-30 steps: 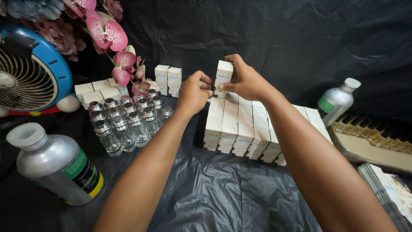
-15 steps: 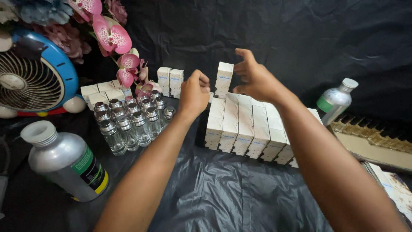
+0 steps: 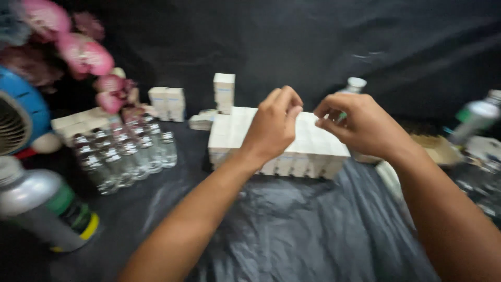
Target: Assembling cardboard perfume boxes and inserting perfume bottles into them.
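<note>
My left hand [image 3: 274, 122] and my right hand [image 3: 360, 122] hover side by side over a flat row of small white boxes [image 3: 229, 137] lying on black plastic sheeting [image 3: 292, 224]. Both hands have thumb and fingers pinched together, and nothing shows between them; the picture is blurred. One small white box [image 3: 224, 92] stands upright behind the row, left of my left hand and apart from it. A group of small clear glass vials with dark caps [image 3: 125, 154] stands left of the row.
A large silver bottle with a green and yellow label [image 3: 44, 209] lies at the near left. A blue fan [image 3: 18, 120] and pink flowers [image 3: 86, 57] fill the far left. More white boxes [image 3: 167, 102] stand behind; two capped bottles [image 3: 472, 117] [image 3: 355, 84] stand at the right.
My right hand has let go of the upright white box and drawn back to the right. Both hands now sit pinched over the row. The view has shifted right.
</note>
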